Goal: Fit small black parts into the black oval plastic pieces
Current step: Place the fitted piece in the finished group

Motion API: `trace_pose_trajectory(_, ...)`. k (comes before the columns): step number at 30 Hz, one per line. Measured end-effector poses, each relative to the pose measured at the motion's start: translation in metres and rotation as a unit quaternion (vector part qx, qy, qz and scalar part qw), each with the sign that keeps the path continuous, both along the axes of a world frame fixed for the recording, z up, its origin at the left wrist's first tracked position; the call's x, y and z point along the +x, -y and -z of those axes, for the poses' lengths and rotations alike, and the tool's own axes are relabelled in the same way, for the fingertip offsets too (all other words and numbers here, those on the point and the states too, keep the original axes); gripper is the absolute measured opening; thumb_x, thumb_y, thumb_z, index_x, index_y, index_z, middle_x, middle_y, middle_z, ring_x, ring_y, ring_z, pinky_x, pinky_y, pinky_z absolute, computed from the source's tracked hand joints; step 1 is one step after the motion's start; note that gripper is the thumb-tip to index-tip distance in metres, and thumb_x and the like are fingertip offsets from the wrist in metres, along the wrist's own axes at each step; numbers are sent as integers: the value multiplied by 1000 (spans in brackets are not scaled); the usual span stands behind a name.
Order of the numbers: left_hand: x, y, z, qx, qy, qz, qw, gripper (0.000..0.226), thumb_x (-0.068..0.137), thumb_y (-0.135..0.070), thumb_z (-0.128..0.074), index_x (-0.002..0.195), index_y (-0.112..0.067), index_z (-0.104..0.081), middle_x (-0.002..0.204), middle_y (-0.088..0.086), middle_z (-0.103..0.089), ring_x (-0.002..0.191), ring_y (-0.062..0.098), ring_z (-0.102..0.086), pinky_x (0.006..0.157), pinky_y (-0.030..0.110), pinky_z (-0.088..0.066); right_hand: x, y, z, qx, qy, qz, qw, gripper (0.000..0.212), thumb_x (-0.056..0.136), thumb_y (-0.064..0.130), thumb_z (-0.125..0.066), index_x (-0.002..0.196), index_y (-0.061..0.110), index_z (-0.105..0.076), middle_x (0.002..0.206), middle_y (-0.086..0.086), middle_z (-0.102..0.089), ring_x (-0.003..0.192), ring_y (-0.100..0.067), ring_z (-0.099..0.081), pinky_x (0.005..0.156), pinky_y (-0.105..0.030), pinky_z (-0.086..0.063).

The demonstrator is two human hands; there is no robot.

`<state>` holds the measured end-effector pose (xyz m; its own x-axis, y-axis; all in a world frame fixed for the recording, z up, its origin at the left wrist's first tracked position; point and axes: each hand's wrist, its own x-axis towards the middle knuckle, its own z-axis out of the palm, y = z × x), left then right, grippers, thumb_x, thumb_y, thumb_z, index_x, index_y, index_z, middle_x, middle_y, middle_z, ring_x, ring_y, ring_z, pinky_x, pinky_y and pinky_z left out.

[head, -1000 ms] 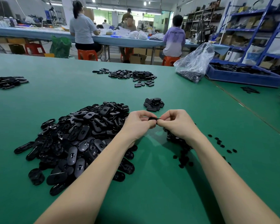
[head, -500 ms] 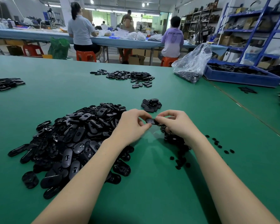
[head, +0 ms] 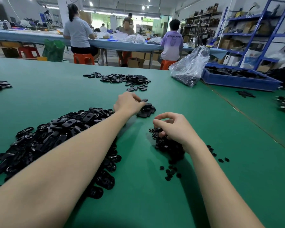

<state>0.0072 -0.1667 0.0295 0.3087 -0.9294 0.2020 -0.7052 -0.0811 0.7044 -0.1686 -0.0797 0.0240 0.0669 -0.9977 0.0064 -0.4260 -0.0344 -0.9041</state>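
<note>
The left hand [head: 127, 102] reaches out, fingers curled on an oval piece [head: 144, 100] above the small stack [head: 146, 110], while the right hand [head: 173, 127] (fingers curled) digs into the small parts [head: 169, 148].

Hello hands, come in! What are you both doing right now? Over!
Left hand reaching onto the small stack of oval pieces, fingers curled at one. Right hand curled over the small-parts pile. Nothing in the way.
</note>
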Motion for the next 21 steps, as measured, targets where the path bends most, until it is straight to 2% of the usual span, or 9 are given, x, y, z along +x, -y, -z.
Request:
trace_pose_trajectory(5, -13, 32, -5, 18, 93, 12, 995, 27, 85, -53, -72, 101, -32, -76, 105, -6, -73, 101, 19, -66, 73, 28, -43, 2, 0, 1, 1, -9, -14, 1000, 10, 87, 31, -70, 96, 28, -72, 92, 1, -78, 58, -4, -67, 60, -22, -46)
trace_pose_trajectory(9, -18, 40, 7, 42, 125, 11, 991, 31, 86, -51, -71, 104, -27, -76, 109, 0, -72, 103, 23, -66, 75, 28, -43, 2, -1, 1, -8, -29, -24, 999, 12, 88, 32, -70, 99, 30, -71, 89, 3, -78, 58, -3, -65, 54, -16, -43)
trace_pose_trajectory(12, -18, 39, 10, 30, 118, 11, 993, 39, 85, -53, -71, 115, -29, -70, 118, -1, -69, 110, 23, -64, 78, 29, -40, 2, -1, 0, -15, -28, -26, 999, 12, 88, 31, -70, 100, 30, -71, 86, 3, -77, 56, -3, -64, 47, -10, -40)
trace_pose_trajectory(14, -16, 32, 6, 23, 103, 16, 994, 45, 85, -55, -69, 122, -31, -65, 121, -3, -67, 114, 21, -62, 80, 29, -39, 1, -2, -1, -15, -35, -28, 999, 12, 88, 31, -70, 100, 30, -71, 85, 4, -77, 56, -2, -65, 48, -10, -41)
trace_pose_trajectory(17, -9, 8, 1, 10, 58, 32, 998, 40, 85, -52, -69, 119, -32, -62, 109, -8, -70, 108, 18, -63, 78, 29, -41, 1, -3, -2, -13, -52, -28, 998, 11, 89, 33, -69, 100, 32, -70, 88, 5, -78, 58, -2, -66, 54, -16, -42)
trace_pose_trajectory(19, -3, -19, 1, -2, 40, 53, 998, 29, 85, -46, -69, 110, -33, -63, 95, -12, -68, 99, 16, -64, 74, 28, -41, 1, -3, -2, -15, -61, -25, 998, 10, 90, 32, -69, 99, 31, -70, 89, 4, -78, 57, -2, -66, 51, -13, -41)
trace_pose_trajectory(21, 0, -48, 7, 3, 76, 93, 993, 19, 86, -43, -69, 100, -35, -62, 91, -15, -65, 93, 13, -62, 73, 27, -40, 2, -3, -2, -22, -70, -21, 997, 9, 90, 30, -70, 99, 29, -71, 86, 4, -78, 55, -1, -64, 47, -9, -39)
